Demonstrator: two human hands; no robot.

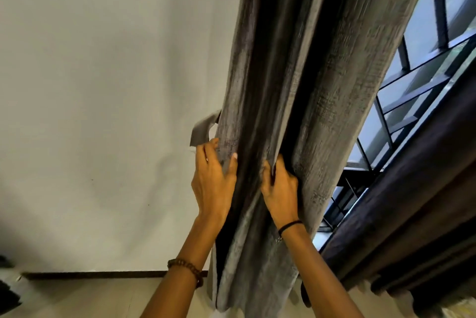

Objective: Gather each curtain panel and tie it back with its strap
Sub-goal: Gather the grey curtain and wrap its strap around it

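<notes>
Curtain panel [322,86], grey and bunched into deep folds, hangs against the white wall [103,86]. Its left edge runs free along the wall, so all the room is on that side. On the right it's boxed in by the window [422,60] with its dark bars, and a second, darker curtain [412,227] sits just beside it lower down. The bottom hem comes down to the floor [103,297] near the dark baseboard [103,274]. Left hand [213,178] is wrapped round the panel's left edge, fingers curled behind the fabric and thumb pressed on the front. Right hand [279,186] has its fingers dug into a middle fold and grips that pleat. The hands are apart, with one dark fold between them. The strap [202,129] pokes out from behind the left edge toward the wall, just above the left fingertips; can't tell if they're touching it. The panel's long axis runs floor to ceiling, leaning up and to the right in this view. Beaded bracelet [188,268] on the left wrist, thin black band [289,225] on the right.
</notes>
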